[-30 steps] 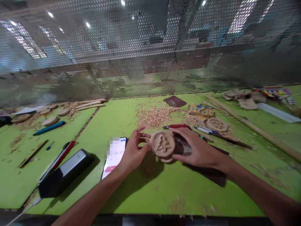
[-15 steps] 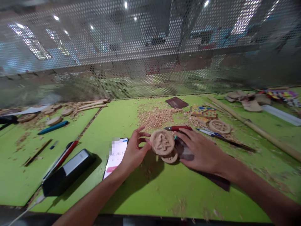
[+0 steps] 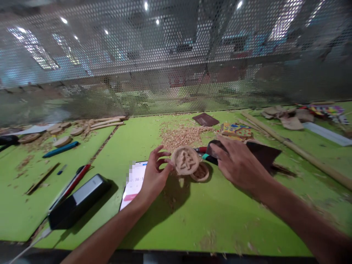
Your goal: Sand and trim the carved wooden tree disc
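My left hand (image 3: 157, 174) and right hand (image 3: 237, 157) both grip, right of the phone (image 3: 133, 185). On camera I see green tabletop (image 3: 220, 222) run from the phone to the near edge; farther right, the right hand's bent dark sheet (image 3: 264, 156); between, the left's round, tree-carved wooden disc (image 3: 186, 160).

free table (image 3: 134, 135) beyond left hand (image 3: 154, 178) and phone (image 3: 135, 179), shavings (image 3: 180, 137) an obstacle rightward

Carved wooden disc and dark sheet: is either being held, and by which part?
Both: the left hand has the carved wooden disc by its left rim; the right hand grips the dark sheet near its left end.
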Action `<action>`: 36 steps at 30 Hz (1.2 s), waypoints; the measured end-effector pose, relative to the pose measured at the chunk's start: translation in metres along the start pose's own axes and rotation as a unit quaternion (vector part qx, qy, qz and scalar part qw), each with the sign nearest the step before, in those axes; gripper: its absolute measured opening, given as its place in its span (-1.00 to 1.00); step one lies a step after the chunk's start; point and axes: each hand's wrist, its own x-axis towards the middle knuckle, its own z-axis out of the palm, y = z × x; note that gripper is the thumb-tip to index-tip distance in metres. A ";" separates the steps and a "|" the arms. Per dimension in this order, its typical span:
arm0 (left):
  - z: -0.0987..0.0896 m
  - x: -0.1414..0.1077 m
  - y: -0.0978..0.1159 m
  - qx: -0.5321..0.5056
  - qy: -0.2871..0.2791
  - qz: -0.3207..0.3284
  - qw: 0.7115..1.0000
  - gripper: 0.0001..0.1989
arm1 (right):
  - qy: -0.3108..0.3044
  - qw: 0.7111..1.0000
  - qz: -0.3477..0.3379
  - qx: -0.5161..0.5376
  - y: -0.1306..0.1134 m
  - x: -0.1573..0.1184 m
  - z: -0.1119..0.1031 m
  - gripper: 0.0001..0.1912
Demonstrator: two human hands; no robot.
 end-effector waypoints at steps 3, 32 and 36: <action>-0.001 0.001 0.001 -0.012 0.023 0.016 1.000 -0.35 | 0.086 0.995 0.040 0.023 -0.001 0.001 -0.003 -0.44; 0.006 -0.003 0.004 -0.056 -0.080 -0.029 0.995 -0.26 | 0.078 0.982 -0.043 0.167 -0.049 -0.004 0.007 -0.40; 0.006 -0.003 0.005 -0.060 -0.089 -0.036 0.994 -0.43 | 0.080 0.980 -0.052 0.172 -0.048 -0.006 0.010 -0.38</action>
